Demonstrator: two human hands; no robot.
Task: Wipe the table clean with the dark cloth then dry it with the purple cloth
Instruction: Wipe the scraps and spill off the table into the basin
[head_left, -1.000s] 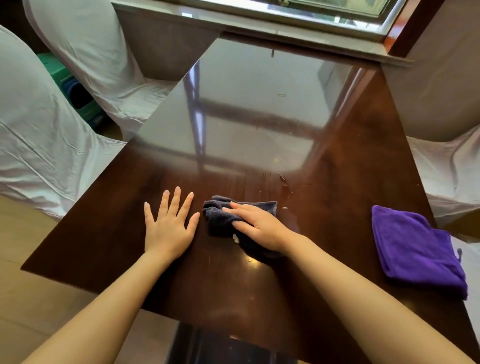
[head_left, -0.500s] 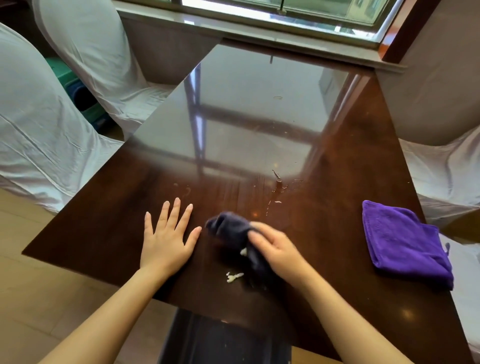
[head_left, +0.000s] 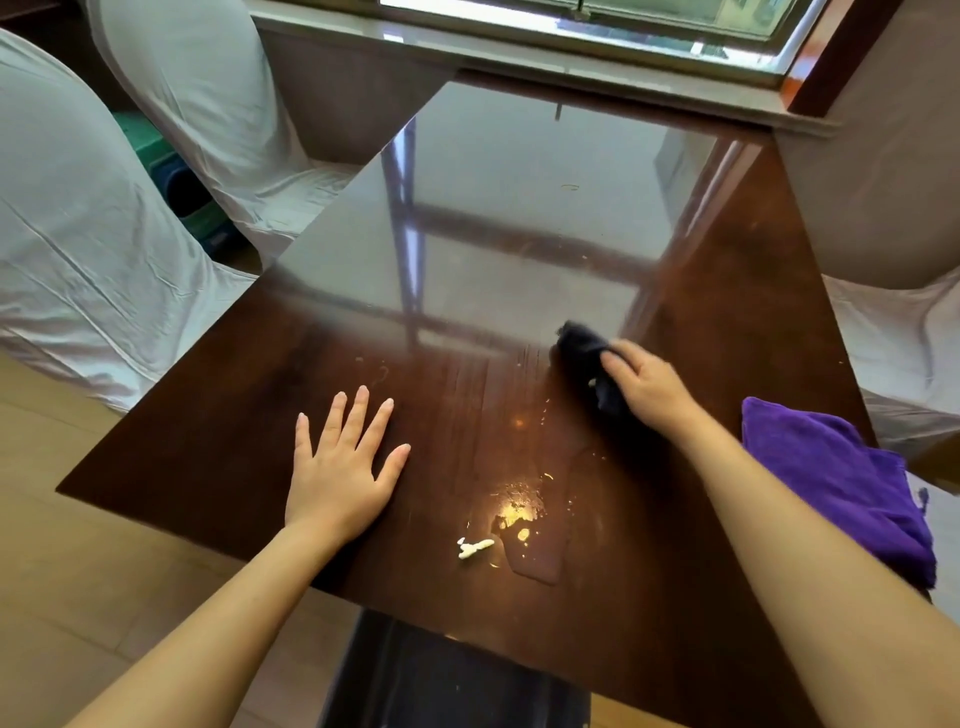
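Observation:
My right hand (head_left: 647, 387) grips the dark cloth (head_left: 584, 351) and presses it on the glossy dark wooden table (head_left: 218, 415), right of centre. The cloth is bunched and blurred by motion. My left hand (head_left: 340, 467) lies flat on the table with fingers spread, holding nothing. The purple cloth (head_left: 841, 480) lies crumpled at the table's right edge, beside my right forearm. A wet patch (head_left: 519, 506) and a small white scrap (head_left: 472, 548) sit near the front edge, between my arms.
White-covered chairs stand at the left (head_left: 78, 234), the far left (head_left: 208, 104) and the right (head_left: 893, 338). A window sill (head_left: 519, 47) runs behind the table's far end. Green and blue items (head_left: 176, 176) sit on the floor between the left chairs.
My right hand has swept the dark cloth from the near centre up and to the right, uncovering the wet patch and white scrap. My left hand has stayed flat in place.

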